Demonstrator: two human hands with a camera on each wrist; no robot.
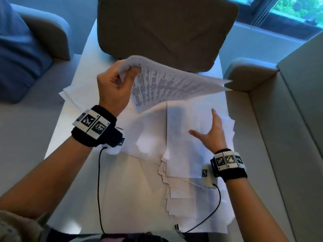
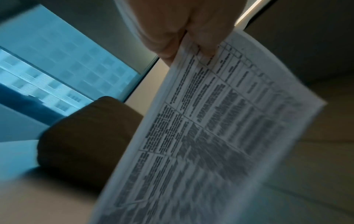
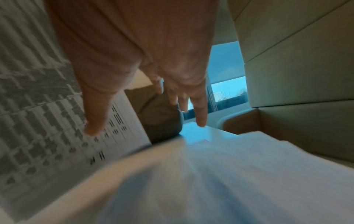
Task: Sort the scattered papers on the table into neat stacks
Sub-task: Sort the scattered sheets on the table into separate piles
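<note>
My left hand [image 1: 120, 79] pinches the corner of a few printed sheets [image 1: 171, 82] and holds them raised over the middle of the white table [image 1: 132, 198]. The left wrist view shows the printed table on those sheets [image 2: 210, 128] with my fingers [image 2: 172, 37] gripping the top edge. My right hand [image 1: 212, 128] lies open with straight, spread fingers on a loose pile of white papers [image 1: 185, 151] at the table's right side. Its fingers [image 3: 199, 106] reach over the pile [image 3: 210, 174]. More papers [image 1: 73, 96] lie spread at the left under my left wrist.
A brown cushion [image 1: 164, 30] sits at the far end of the table. Beige sofa seats [image 1: 279, 137] flank the table on both sides, with a blue cushion [image 1: 19, 55] at the left. A window [image 1: 297, 9] is at the far right. Black cables [image 1: 99, 189] run from my wristbands.
</note>
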